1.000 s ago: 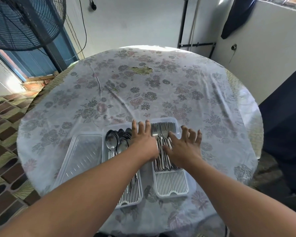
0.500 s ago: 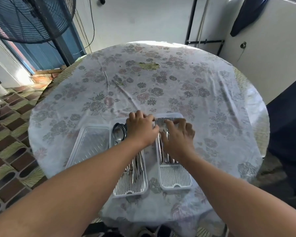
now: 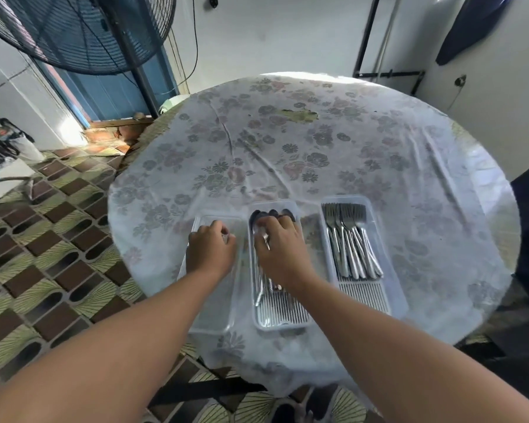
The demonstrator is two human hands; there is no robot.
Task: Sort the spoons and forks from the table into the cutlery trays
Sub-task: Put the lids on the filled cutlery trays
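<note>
Three clear plastic cutlery trays lie side by side at the near edge of the table. The left tray (image 3: 209, 303) is empty, and my left hand (image 3: 211, 250) sits over its far end with fingers curled down onto it. The middle tray (image 3: 283, 312) holds spoons (image 3: 271, 213). My right hand (image 3: 280, 245) rests over them with fingers curled round the spoons, and a bit of metal shows under the fingers. The right tray (image 3: 367, 296) stands apart and holds several forks (image 3: 347, 236), tines pointing away.
The round table (image 3: 318, 154) has a floral cloth with a torn patch at the far middle. A standing fan (image 3: 83, 35) is at the far left, bags on the tiled floor (image 3: 43, 239) at left, something dark at the right edge.
My hands have left the fork tray and shifted left, onto the empty tray and the spoon tray. The fork tray now stands apart at the right. The camera has swung left.
</note>
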